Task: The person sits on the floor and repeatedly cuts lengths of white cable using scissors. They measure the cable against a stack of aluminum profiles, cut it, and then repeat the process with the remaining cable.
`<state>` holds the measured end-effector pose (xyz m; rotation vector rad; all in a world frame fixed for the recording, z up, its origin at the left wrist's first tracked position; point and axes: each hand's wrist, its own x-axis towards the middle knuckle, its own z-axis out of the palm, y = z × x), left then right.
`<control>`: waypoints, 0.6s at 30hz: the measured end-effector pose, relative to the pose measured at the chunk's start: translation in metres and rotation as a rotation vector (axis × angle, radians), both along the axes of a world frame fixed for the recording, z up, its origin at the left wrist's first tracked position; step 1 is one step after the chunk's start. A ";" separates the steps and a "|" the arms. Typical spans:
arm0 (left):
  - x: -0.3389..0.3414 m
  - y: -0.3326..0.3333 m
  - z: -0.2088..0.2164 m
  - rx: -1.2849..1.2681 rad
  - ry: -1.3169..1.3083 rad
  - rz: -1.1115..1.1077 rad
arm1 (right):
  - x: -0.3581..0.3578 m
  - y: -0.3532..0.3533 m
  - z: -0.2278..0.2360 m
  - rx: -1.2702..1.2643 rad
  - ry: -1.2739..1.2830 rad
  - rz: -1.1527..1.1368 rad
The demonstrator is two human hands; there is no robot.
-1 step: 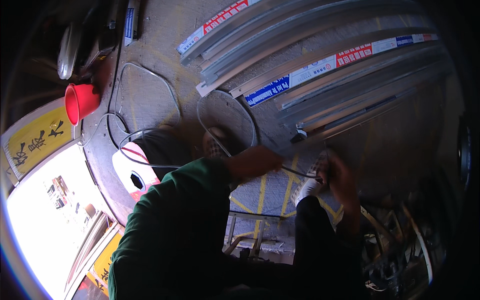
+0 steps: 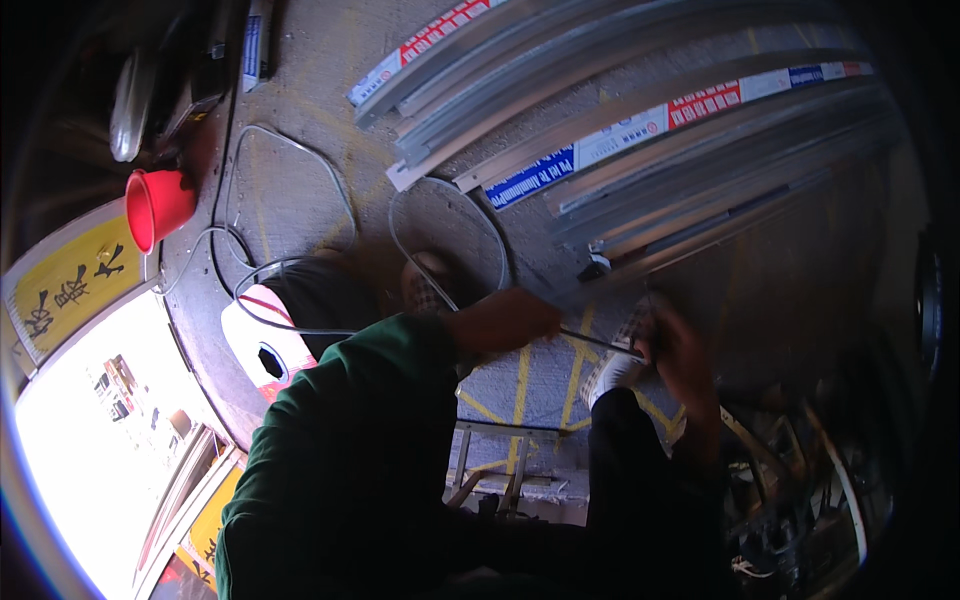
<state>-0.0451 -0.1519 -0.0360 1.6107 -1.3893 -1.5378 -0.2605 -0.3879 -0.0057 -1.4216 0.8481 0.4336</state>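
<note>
Gripping the thin wire taut as before, both the left hand and the right hand keep fingers pinched on it

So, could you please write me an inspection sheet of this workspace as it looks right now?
Surface: grey concrete floor with yellow painted lines.
Job's things: thin wire stretched between both hands; its loop lies on the floor.
Clutter: red cup at left; white cable reel with a dark hub.
Grips: left hand shut on the wire; right hand blurred, at the wire's other end.
Cables: grey cable curling over the floor.
Surroundings: long metal profiles laid slantwise, some wrapped in printed film; yellow sign at left; tangled metal parts at lower right.
</note>
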 end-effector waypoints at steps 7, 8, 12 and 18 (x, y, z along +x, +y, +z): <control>-0.003 0.004 0.006 0.038 0.250 0.058 | 0.000 0.030 -0.002 0.016 -0.121 0.166; -0.003 0.006 0.009 0.058 0.269 0.089 | -0.001 0.032 -0.003 0.053 -0.179 0.212; 0.008 0.017 0.014 0.043 0.232 0.212 | -0.002 0.038 -0.014 0.074 -0.130 0.234; 0.018 0.035 -0.002 0.070 0.088 0.062 | -0.001 0.018 -0.005 0.247 -0.048 -0.018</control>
